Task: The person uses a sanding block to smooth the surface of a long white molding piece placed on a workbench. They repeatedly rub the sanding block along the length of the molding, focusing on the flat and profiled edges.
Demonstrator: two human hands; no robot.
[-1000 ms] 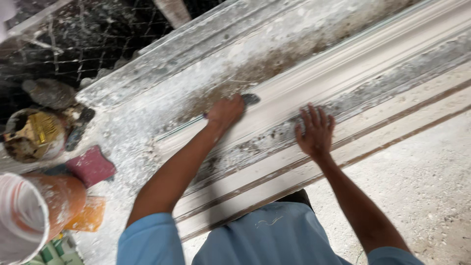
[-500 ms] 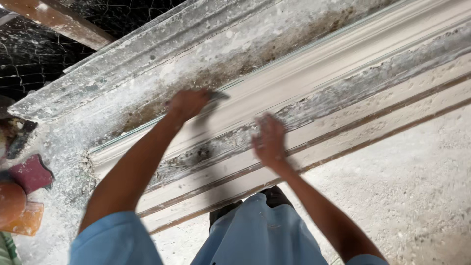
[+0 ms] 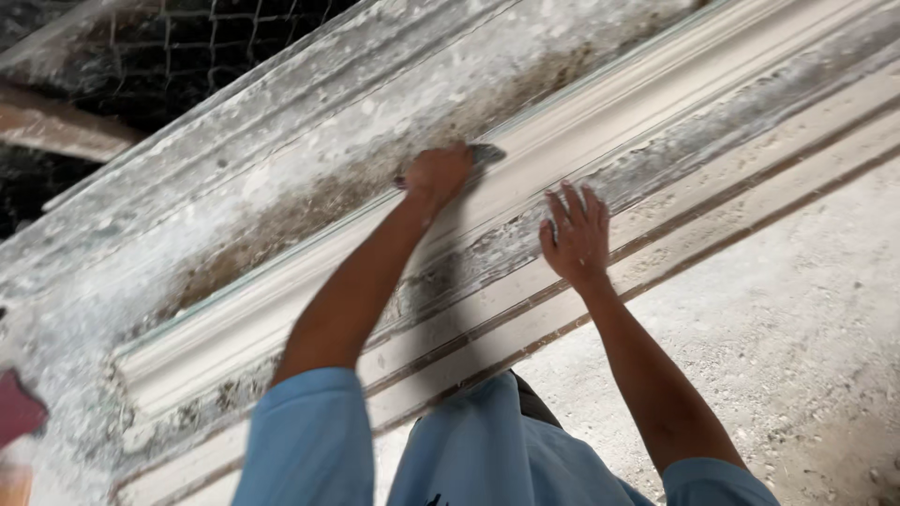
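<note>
Left hand point(image 3: 439, 174): I grip a small dark scraper point(image 3: 486, 153) against the white moulding point(image 3: 656, 89)
Right hand point(image 3: 576, 236): released, fingers spread, flat on the moulding at four o'clock of my left

My left hand point(image 3: 439, 174) closed around small dark scraper point(image 3: 486, 153), blade tip poking out past knuckles, pressed on top edge of long white plaster moulding point(image 3: 281, 290). My right hand point(image 3: 576, 234) just beside it, lower, flat on moulding, 5 fingers spread, holding nothing. Beyond left hand: dusty plaster-caked bench surface point(image 3: 309, 122) with brown stains. Further out, wire mesh point(image 3: 187, 56). Below right hand: 2 thin brown strips along bench edge, then gritty floor point(image 3: 797, 337). Far beyond left arm, red object point(image 3: 17, 408), cut off by edge.
</note>
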